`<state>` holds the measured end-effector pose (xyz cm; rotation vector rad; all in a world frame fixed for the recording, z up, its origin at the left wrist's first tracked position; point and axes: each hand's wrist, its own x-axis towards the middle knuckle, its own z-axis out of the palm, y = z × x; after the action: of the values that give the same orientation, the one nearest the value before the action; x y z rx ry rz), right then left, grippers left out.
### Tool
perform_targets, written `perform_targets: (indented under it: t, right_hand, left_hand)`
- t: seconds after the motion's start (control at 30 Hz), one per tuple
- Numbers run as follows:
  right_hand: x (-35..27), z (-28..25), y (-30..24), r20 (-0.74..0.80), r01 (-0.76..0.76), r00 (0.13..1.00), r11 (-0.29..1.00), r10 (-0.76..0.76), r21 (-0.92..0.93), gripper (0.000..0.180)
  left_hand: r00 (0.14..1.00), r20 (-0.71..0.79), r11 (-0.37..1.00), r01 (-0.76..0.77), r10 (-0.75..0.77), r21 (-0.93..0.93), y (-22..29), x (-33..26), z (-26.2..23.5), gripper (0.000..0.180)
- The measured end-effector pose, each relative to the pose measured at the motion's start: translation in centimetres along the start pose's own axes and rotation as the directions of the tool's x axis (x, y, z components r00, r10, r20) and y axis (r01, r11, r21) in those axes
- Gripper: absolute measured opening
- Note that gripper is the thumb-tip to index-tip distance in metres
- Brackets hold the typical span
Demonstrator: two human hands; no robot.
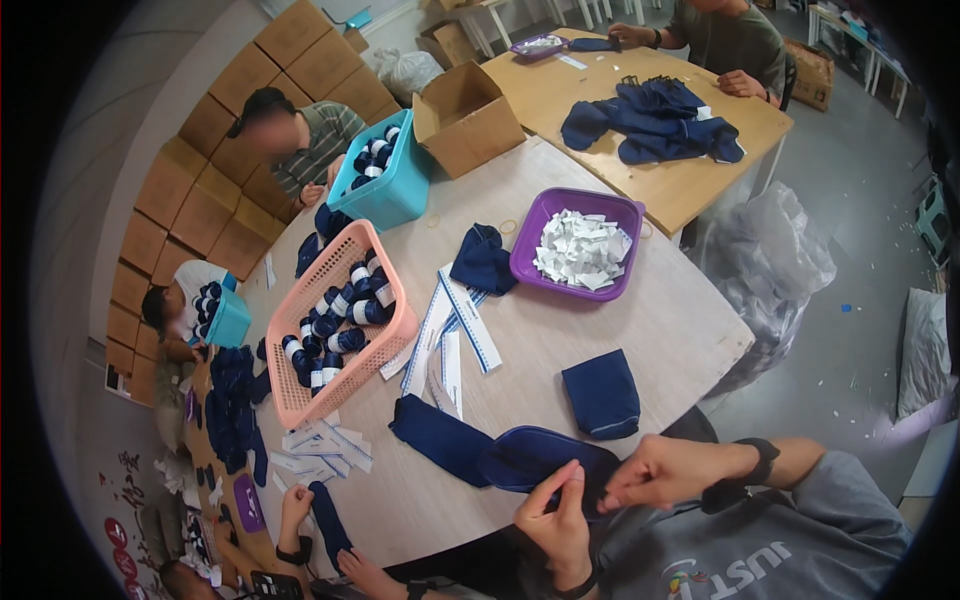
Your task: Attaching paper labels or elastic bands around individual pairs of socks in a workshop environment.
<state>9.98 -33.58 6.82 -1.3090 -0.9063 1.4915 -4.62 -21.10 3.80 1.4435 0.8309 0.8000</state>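
My left hand (560,515) is closed in a pinch at the near edge of a navy sock (535,455). Right beside it, my right hand (655,472) has its curled fingers on the same sock's right side. The sock lies partly over the table's front edge, its wide part spread toward me. Another navy cloth piece (440,437) lies flat, touching it on the left. Just beyond my hands rests a folded navy piece (602,395). Long white and blue paper strips (470,325) lie in a loose pile farther off.
A purple tub (637,215) holds small white slips. A pink basket (395,345) and a turquoise bin (415,185) hold rolled navy bundles with white bands. An open carton (470,125) stands behind. Other people work around; a neighbour's hands (297,510) are at a navy sock (328,525).
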Motion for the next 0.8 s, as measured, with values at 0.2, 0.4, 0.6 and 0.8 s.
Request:
perform_targets:
  t: [0.2,0.4,0.6,0.8]
  right_hand:
    - [-5.2,1.1,-2.1,0.505,0.506,0.763,0.860,-0.404,-0.075,0.028]
    - [-6.3,0.1,-0.6,0.453,0.634,0.678,0.772,-0.580,0.039,0.031]
    - [-2.8,-2.7,-4.5,-0.077,0.044,0.996,0.992,-0.036,0.115,0.034]
    - [-0.9,-4.1,-2.2,-0.084,0.057,0.995,0.994,-0.049,0.098,0.030]
  left_hand:
    - [0.997,-0.075,0.997,-0.022,0.027,0.068,0.6,3.2,0.6,0.013]
    - [0.971,0.225,0.978,-0.121,0.082,0.168,-0.7,0.6,1.7,0.013]
    - [0.846,0.465,0.875,-0.410,0.261,0.257,-3.4,-1.8,-0.2,0.025]
    - [0.864,0.388,0.935,-0.355,0.321,0.017,-3.7,-3.5,0.2,0.048]
